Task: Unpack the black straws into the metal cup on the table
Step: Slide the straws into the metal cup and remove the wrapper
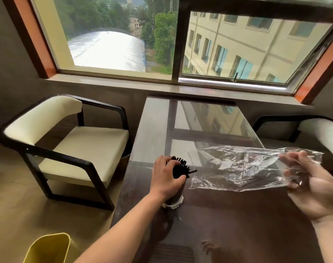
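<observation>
Left hand (166,174): your fingers are wrapped around the bundle of black straws (181,167) where it stands in the metal cup (173,201), closed on the bundle just above the rim. The straw tops fan out past your fingertips; one or two lean off to the right. Only the cup's lower wall and base show below your palm, near the left edge of the table (237,215). How deep the straws sit cannot be told, since your hand hides the rim.

Handling, as a judgement: the straws are light, thin and smooth, stiff along their length but easy to kink if squeezed hard. As a bundle they splay and slide against one another, so hold around the middle of the bunch, not at the tips. The cup looks narrow and tall; loaded with long straws it may be top-heavy, so steady it before you let go.

Contents: the cup holds what appears to be the whole bundle. No loose straws show on the table.

Moving right: the clear plastic bag (243,168) hangs over the table, crinkled and limp, with nothing visible inside. It is slippery film and very light; a pinch at one end is enough.

Right hand (306,185): your fingers pinch the bag's right end, gripping the film, with the palm turned toward you.
</observation>
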